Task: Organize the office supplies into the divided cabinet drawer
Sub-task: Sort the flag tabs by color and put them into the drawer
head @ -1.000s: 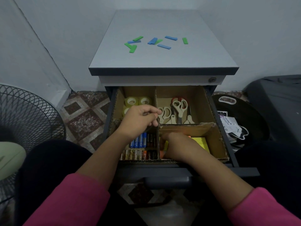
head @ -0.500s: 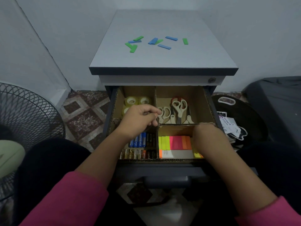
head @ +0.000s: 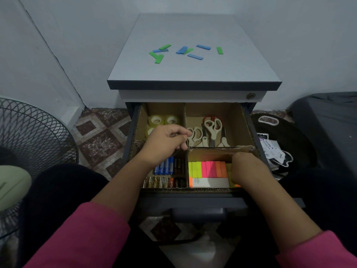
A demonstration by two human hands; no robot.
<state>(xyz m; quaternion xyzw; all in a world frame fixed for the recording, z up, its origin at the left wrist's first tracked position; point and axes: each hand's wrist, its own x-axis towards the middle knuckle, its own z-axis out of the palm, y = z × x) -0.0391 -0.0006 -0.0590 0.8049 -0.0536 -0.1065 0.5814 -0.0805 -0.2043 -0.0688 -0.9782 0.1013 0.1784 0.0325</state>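
At nine o'clock of the open drawer [head: 251, 128], the left hand [head: 164, 146] is seen with its fingers curled over the cardboard divider [head: 186, 113], apparently steadying it; whether anything is pinched cannot be told. The batteries [head: 166, 168] are packed in rows below that hand at seven o'clock, and the tape rolls [head: 163, 120] lie at eleven o'clock. The scissors [head: 211, 130] are laid handles-up at one o'clock. At five o'clock, bright yellow, pink and orange sticky notes [head: 206, 169] are stacked flat and edge to edge, a white-and-orange pad beneath them. The right hand [head: 244, 167] is curled down onto their right end, its hold hidden. For a tidy fit, the pads should be pressed level and squared against the wall while the divider is kept upright. Blue and green strips [head: 181, 51] are left on the cabinet top at twelve o'clock.
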